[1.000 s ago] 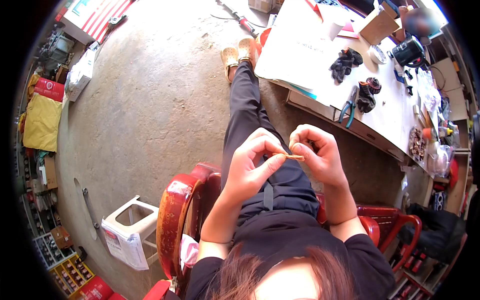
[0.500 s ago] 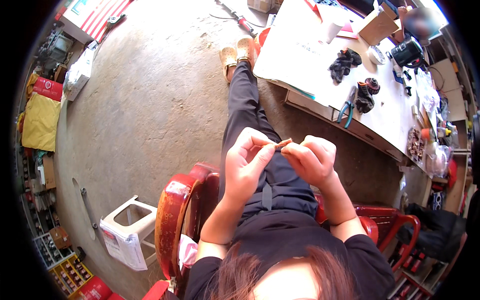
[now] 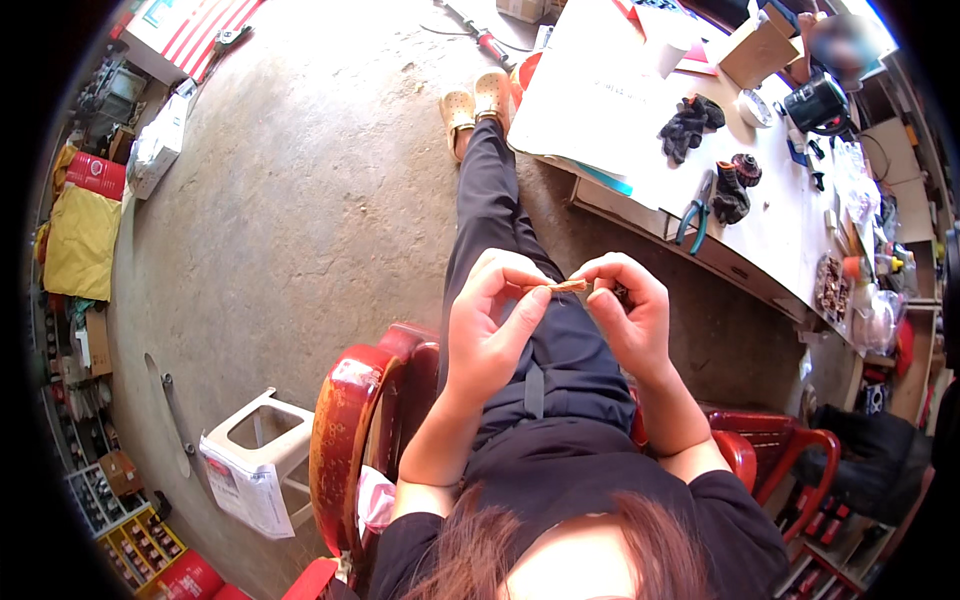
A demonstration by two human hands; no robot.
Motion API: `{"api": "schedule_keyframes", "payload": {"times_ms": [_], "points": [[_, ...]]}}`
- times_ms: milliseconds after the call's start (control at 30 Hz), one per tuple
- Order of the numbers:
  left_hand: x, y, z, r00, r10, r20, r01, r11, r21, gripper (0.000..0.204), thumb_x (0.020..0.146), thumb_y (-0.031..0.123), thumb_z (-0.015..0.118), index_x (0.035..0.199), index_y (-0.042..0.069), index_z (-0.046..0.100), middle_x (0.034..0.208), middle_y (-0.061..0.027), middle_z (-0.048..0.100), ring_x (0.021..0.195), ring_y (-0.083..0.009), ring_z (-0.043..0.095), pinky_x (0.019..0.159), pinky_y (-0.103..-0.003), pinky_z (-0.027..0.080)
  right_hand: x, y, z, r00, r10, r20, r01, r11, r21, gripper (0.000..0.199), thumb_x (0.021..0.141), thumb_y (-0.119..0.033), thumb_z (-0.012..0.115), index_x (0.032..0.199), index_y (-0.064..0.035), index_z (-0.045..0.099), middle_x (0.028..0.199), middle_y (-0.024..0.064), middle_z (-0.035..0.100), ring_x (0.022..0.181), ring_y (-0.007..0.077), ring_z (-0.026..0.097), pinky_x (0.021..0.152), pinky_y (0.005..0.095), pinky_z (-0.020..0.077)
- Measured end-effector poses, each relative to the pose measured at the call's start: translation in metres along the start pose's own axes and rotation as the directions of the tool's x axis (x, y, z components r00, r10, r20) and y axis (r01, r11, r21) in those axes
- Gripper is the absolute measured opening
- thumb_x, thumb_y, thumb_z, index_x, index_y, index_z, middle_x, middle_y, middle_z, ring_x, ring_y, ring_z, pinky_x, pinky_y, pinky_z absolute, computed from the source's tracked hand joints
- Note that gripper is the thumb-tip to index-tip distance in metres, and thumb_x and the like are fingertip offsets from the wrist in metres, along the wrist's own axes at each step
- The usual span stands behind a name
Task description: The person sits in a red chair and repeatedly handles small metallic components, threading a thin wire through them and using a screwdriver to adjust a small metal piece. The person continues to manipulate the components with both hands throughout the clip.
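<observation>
One small, thin tan-brown strip over dark-trousered lap: left hand pinches one end; right hand half-curled at other, grip unclear. Looks mid-handling, strip not set down; amount left can't tell.

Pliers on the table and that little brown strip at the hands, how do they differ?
The pliers have teal handles and a greyish head; the brown strip shows only tan-brown. The pliers look clearly larger than the strip. The pliers rest on the table, while the strip is pinched in the left hand, above the lap. Both are longer than they are wide.
</observation>
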State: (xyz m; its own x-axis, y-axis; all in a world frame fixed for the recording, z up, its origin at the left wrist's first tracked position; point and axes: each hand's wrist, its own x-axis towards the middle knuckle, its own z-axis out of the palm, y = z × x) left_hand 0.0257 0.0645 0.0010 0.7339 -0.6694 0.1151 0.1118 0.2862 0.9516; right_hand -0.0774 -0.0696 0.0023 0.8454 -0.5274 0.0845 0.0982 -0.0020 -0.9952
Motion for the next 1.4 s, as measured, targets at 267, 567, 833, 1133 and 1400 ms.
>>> {"api": "schedule_keyframes", "payload": {"times_ms": [267,567,833,1133,1400], "points": [[0.003,0.008,0.003,0.981,0.189,0.039,-0.191,0.916,0.353,0.015,0.082,0.004,0.07,0.096,0.001,0.065,0.092,-0.0089,0.061,0.074,-0.0155,0.058,0.066,-0.027,0.047,0.0,-0.006,0.004,0.996,-0.073,-0.045,0.066,0.989,-0.129,0.005,0.086,-0.002,0.068,0.09,-0.0005,0.065,0.065,-0.0074,0.043,0.057,-0.0006,0.031,0.049,0.018,0.022],[0.014,0.007,-0.001,0.765,0.501,0.404,-0.613,0.373,0.697,0.03,0.068,0.006,0.075,0.096,-0.001,0.066,0.08,-0.0063,0.059,0.07,-0.0215,0.059,0.06,-0.032,0.048,0.0,-0.006,-0.002,0.976,0.211,0.048,-0.216,0.969,0.12,0.011,0.091,-0.01,0.064,0.087,-0.0008,0.062,0.068,-0.0058,0.047,0.061,0.0,0.037,0.054,0.0181,0.0287],[0.01,0.0,-0.006,0.887,0.459,0.043,-0.377,0.668,0.642,0.006,0.08,0.001,0.07,0.085,0.001,0.067,0.077,-0.0085,0.061,0.068,-0.0177,0.059,0.059,-0.028,0.046,0.004,0.0,0.0,0.876,0.387,0.289,-0.439,0.388,0.81,0.056,0.102,-0.047,0.037,0.125,0.0018,0.052,0.105,0.0072,0.059,0.087,0.014,0.057,0.078,0.0255,0.0477],[-0.006,-0.005,0.0,0.967,-0.255,-0.018,0.221,0.869,-0.442,0.034,0.102,0.031,0.044,0.112,-0.001,0.053,0.086,-0.0039,0.053,0.066,-0.0071,0.047,0.053,-0.02,0.037,0.003,-0.011,0.006,0.921,0.296,0.254,-0.338,0.282,0.898,0.079,0.097,-0.061,0.031,0.138,0.0056,0.038,0.141,0.0209,0.042,0.135,0.0303,0.038,0.113,0.0396,0.0283],[-0.023,-0.011,0.032,0.992,-0.001,-0.124,0.037,0.956,0.289,0.022,0.079,-0.003,0.07,0.1,0.0,0.063,0.07,0.0073,0.045,0.058,-0.0005,0.033,0.052,-0.017,0.027,-0.01,-0.016,0.023,0.972,0.092,0.216,-0.219,0.686,0.694,0.092,0.092,-0.072,0.019,0.143,0.003,0.03,0.148,0.0186,0.034,0.139,0.0268,0.03,0.113,0.0405,0.0223]]}}
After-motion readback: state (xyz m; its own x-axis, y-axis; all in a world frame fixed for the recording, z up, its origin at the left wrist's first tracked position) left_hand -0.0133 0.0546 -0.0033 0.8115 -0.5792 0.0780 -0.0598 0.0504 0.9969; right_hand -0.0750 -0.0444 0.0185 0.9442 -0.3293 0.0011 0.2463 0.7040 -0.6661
